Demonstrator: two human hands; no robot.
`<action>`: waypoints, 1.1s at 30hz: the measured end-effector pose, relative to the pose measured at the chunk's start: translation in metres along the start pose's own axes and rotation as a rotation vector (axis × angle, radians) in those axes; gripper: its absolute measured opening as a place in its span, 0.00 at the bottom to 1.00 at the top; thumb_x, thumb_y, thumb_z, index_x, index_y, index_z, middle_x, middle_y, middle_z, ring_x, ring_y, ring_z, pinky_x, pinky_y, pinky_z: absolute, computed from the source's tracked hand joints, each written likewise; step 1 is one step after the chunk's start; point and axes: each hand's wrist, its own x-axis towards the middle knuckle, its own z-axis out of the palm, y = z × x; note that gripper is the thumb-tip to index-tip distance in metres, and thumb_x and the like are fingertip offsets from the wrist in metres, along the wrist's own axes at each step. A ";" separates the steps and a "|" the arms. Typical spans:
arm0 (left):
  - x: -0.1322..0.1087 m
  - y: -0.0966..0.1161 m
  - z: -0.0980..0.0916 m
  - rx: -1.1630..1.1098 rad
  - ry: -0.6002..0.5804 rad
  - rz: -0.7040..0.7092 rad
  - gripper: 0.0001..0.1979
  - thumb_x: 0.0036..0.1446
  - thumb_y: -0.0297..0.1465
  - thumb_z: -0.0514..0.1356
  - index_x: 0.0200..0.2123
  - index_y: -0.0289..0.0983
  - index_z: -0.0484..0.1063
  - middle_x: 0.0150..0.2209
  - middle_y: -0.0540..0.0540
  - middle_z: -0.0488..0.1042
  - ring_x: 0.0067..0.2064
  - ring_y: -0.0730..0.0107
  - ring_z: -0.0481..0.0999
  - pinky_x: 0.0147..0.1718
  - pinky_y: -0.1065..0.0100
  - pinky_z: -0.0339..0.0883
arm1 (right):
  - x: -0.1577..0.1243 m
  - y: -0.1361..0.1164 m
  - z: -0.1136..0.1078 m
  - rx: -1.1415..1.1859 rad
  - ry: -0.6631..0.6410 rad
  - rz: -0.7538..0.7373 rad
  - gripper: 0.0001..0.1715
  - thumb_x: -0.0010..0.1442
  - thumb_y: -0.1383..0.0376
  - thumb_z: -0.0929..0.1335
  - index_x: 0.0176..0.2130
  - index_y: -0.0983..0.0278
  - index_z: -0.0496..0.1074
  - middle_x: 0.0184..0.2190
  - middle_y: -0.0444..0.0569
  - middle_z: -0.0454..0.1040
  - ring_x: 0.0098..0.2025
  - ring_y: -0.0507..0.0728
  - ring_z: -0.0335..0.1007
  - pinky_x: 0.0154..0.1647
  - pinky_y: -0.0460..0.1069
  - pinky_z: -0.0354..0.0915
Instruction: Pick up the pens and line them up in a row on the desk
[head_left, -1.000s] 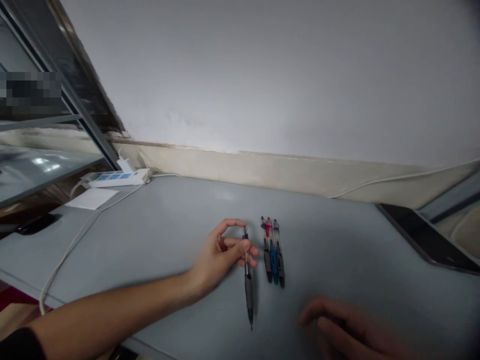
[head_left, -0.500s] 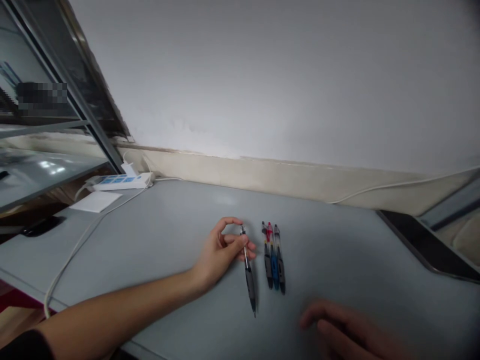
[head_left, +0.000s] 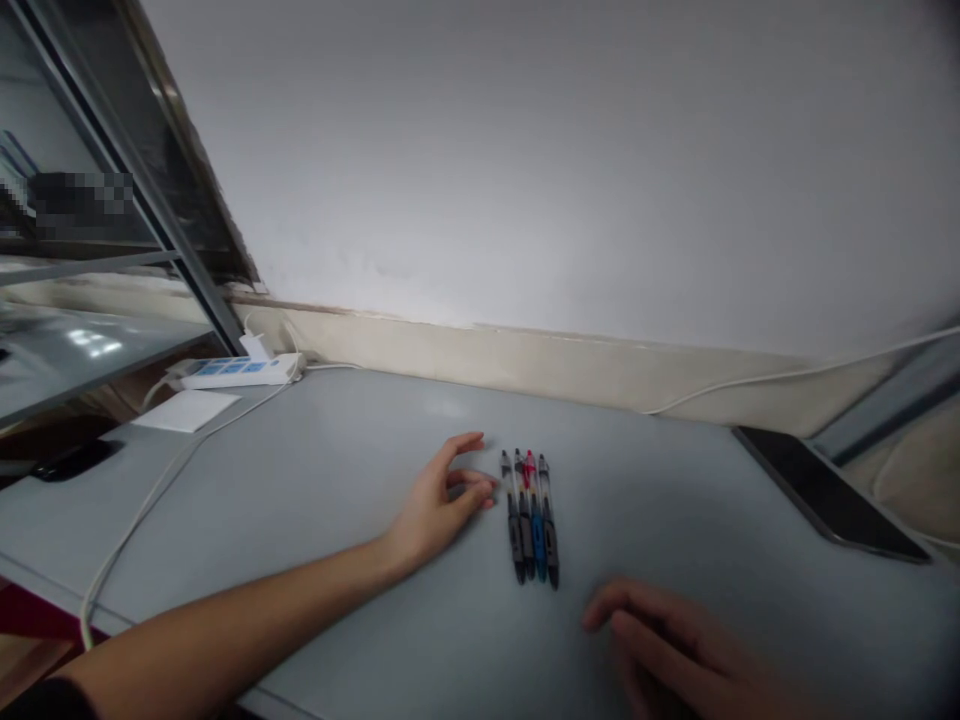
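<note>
Several pens lie side by side on the grey table [head_left: 315, 480], tips toward me. The leftmost pen [head_left: 514, 530] has a dark grip, and so does the rightmost [head_left: 550, 540]; between them are another dark one [head_left: 526, 535] and a blue-gripped pen [head_left: 538, 540] with a red top. Just left of the row rests my left hand [head_left: 442, 500], fingers apart and holding nothing. My right hand [head_left: 667, 640] is at the lower right, slightly blurred, its thumb and index finger curved and apart with nothing visible between them.
A black phone-like slab [head_left: 832, 495] lies at the right. Along the left are a white power strip [head_left: 240, 371], a white card [head_left: 187, 410], a cable [head_left: 161, 485] and a dark object [head_left: 79, 460]. Behind the table stands a wall [head_left: 525, 180].
The pen that was in my left hand now lies at the left end of the row, let go. My right hand has shifted slightly left and up in view.
</note>
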 end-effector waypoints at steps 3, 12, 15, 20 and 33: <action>-0.005 0.001 -0.002 0.136 -0.092 0.087 0.21 0.63 0.28 0.61 0.59 0.39 0.65 0.58 0.34 0.73 0.48 0.59 0.80 0.45 0.57 0.77 | 0.000 -0.004 -0.006 -0.166 0.089 -0.073 0.29 0.68 0.38 0.65 0.44 0.59 0.76 0.22 0.40 0.71 0.22 0.52 0.67 0.25 0.46 0.64; -0.015 0.007 -0.006 0.572 -0.340 0.414 0.11 0.56 0.18 0.57 0.38 0.38 0.74 0.41 0.40 0.77 0.46 0.52 0.73 0.50 0.49 0.67 | 0.005 -0.011 -0.013 -0.799 0.233 -0.440 0.22 0.71 0.61 0.64 0.60 0.61 0.75 0.62 0.58 0.77 0.65 0.70 0.69 0.69 0.67 0.62; -0.015 0.005 -0.004 0.626 -0.390 0.468 0.12 0.59 0.19 0.56 0.42 0.38 0.74 0.47 0.37 0.78 0.50 0.51 0.74 0.53 0.49 0.68 | 0.005 -0.011 -0.010 -0.866 0.183 -0.469 0.30 0.69 0.64 0.65 0.68 0.64 0.70 0.69 0.58 0.71 0.70 0.70 0.63 0.73 0.69 0.57; -0.015 0.006 -0.002 0.729 -0.451 0.576 0.15 0.62 0.19 0.54 0.48 0.37 0.72 0.50 0.36 0.80 0.53 0.51 0.76 0.55 0.50 0.70 | 0.005 -0.013 -0.008 -0.903 0.176 -0.488 0.28 0.72 0.62 0.64 0.66 0.64 0.71 0.66 0.61 0.73 0.68 0.70 0.66 0.70 0.71 0.60; -0.028 0.010 0.007 0.844 -0.522 0.776 0.18 0.64 0.20 0.54 0.54 0.34 0.74 0.51 0.34 0.82 0.54 0.49 0.78 0.54 0.49 0.71 | -0.011 -0.007 -0.012 -0.943 0.316 -0.646 0.17 0.76 0.64 0.64 0.60 0.59 0.74 0.53 0.55 0.81 0.57 0.65 0.76 0.60 0.64 0.72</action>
